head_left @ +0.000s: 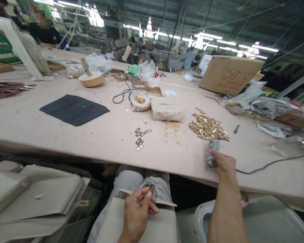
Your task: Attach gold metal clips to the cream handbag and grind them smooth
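Nearest, the left hand [136, 211] pinches a small gold clasp plate [151, 188] between thumb and fingers, over a beige bag panel [142, 226] lying on the lap. Farther right, the right hand [224, 162] is closed around a grey electric screwdriver [212, 152] resting on the near edge of the pink table [40, 128], its cord trailing right. Just beyond lie a heap of gold fittings [207, 127], loose screws [171, 126], a finished beige bag [167, 112] and, left, a black sheet [74, 109].

Shiny gold metal clasps [208, 127] heaped on matt pink desk [111, 141]; beige leather-look bag [142, 226], smooth; silvery metal tool [212, 153]; black mat [74, 109], matt.
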Motion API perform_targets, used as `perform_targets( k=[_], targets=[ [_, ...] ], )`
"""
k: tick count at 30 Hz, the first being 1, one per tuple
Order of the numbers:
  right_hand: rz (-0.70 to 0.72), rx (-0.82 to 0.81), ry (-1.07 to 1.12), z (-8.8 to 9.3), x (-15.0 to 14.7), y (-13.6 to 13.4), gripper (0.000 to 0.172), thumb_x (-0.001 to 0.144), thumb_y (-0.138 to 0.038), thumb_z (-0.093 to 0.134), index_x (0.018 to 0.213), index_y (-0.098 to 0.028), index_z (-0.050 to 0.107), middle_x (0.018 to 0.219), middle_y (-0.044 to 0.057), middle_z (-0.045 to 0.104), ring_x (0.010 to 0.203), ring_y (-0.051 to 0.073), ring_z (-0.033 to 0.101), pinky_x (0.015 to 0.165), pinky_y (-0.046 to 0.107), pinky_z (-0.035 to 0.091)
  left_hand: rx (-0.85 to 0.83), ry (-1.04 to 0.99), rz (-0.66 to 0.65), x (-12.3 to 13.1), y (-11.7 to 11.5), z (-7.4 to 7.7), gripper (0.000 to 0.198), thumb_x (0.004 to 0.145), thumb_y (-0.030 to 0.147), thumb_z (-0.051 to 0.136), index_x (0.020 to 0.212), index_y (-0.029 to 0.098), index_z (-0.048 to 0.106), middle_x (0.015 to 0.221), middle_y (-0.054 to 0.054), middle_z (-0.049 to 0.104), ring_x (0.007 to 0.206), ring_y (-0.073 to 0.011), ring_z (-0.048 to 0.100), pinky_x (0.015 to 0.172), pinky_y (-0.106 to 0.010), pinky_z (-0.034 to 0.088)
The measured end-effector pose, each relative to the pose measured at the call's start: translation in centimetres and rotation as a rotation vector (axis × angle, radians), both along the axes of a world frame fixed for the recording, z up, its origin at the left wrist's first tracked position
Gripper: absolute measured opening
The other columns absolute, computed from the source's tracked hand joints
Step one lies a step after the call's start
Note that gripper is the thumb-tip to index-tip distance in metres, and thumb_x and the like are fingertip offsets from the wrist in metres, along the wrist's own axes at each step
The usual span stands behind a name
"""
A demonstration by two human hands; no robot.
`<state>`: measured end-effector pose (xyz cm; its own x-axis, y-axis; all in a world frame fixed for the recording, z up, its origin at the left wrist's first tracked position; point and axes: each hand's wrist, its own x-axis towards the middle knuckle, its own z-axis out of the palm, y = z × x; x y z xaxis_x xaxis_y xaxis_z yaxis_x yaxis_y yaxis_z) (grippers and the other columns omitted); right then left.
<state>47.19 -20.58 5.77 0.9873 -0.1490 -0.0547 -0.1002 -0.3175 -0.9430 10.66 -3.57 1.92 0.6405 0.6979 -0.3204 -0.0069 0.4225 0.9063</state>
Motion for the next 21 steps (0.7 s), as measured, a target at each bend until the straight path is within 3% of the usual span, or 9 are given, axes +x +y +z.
perform_targets(
  k=[2, 5, 7, 9, 11, 14, 21],
  targets=[
    [0.094, 0.305, 0.119, 0.3, -0.5, -0.2, 0.029, 0.062, -0.026, 0.074, 0.085, -0.013, 0.061, 0.077, 0.008, 0.060, 0.061, 0.019, 0.061, 0.055, 0.036, 0.061, 0.008, -0.001, -0.015, 0.0, 0.0, -0.2, 0.049, 0.078, 0.056, 0.076, 0.092, 0.010, 0.071, 0.068, -0.009, 0.073, 0.046, -0.0178, 0.067, 0.043, -0.023, 0.053],
    [0.261, 0.885, 0.345, 0.9, -1.2, 0.4, 0.041, 0.061, -0.007, 0.070, 0.101, -0.008, 0.062, 0.082, 0.006, 0.059, 0.064, 0.012, 0.059, 0.057, 0.025, 0.061, 0.019, 0.000, -0.029, 0.0, 0.1, -0.3, 0.048, 0.080, 0.055, 0.075, 0.093, 0.010, 0.071, 0.069, -0.009, 0.073, 0.047, -0.0179, 0.068, 0.044, -0.023, 0.053],
    [0.276, 1.102, 0.423, 1.2, -1.4, 1.2, 0.042, 0.064, 0.000, 0.067, 0.104, -0.012, 0.060, 0.081, 0.003, 0.057, 0.066, 0.011, 0.059, 0.055, 0.021, 0.060, 0.016, -0.001, -0.028, 0.0, 0.0, -0.3, 0.048, 0.080, 0.056, 0.075, 0.093, 0.010, 0.071, 0.069, -0.009, 0.073, 0.047, -0.0177, 0.068, 0.044, -0.023, 0.053],
    [0.251, 1.180, 0.438, 1.3, -1.4, 2.3, 0.030, 0.074, -0.003, 0.067, 0.100, -0.015, 0.058, 0.085, 0.004, 0.059, 0.068, 0.011, 0.059, 0.056, 0.023, 0.061, 0.010, -0.005, -0.029, -0.1, 0.0, -0.2, 0.049, 0.079, 0.056, 0.075, 0.092, 0.010, 0.071, 0.069, -0.009, 0.072, 0.046, -0.0173, 0.067, 0.043, -0.022, 0.052],
    [0.220, 1.219, 0.410, 1.3, -1.3, 3.5, 0.020, 0.085, -0.025, 0.069, 0.098, -0.016, 0.058, 0.092, 0.006, 0.062, 0.068, 0.012, 0.060, 0.062, 0.033, 0.064, 0.007, -0.009, -0.032, -0.1, -0.1, -0.1, 0.049, 0.079, 0.057, 0.075, 0.093, 0.009, 0.071, 0.069, -0.009, 0.072, 0.046, -0.0169, 0.067, 0.043, -0.022, 0.052],
    [0.201, 1.239, 0.336, 1.5, -1.1, 5.0, 0.047, 0.088, -0.060, 0.063, 0.101, -0.016, 0.060, 0.090, 0.006, 0.063, 0.065, 0.014, 0.060, 0.071, 0.046, 0.065, 0.006, -0.016, -0.025, -0.2, -0.1, -0.1, 0.049, 0.079, 0.056, 0.076, 0.093, 0.010, 0.071, 0.068, -0.009, 0.072, 0.046, -0.0169, 0.067, 0.044, -0.022, 0.052],
    [0.246, 1.288, 0.228, 1.9, 0.4, 7.8, 0.037, 0.090, -0.055, 0.062, 0.090, -0.018, 0.058, 0.076, 0.000, 0.063, 0.060, 0.013, 0.060, 0.069, 0.039, 0.063, 0.012, -0.011, -0.017, -0.3, 0.1, -1.0, 0.051, 0.079, 0.057, 0.076, 0.096, 0.010, 0.071, 0.069, -0.009, 0.073, 0.045, -0.0171, 0.066, 0.043, -0.023, 0.052]
  ],
)
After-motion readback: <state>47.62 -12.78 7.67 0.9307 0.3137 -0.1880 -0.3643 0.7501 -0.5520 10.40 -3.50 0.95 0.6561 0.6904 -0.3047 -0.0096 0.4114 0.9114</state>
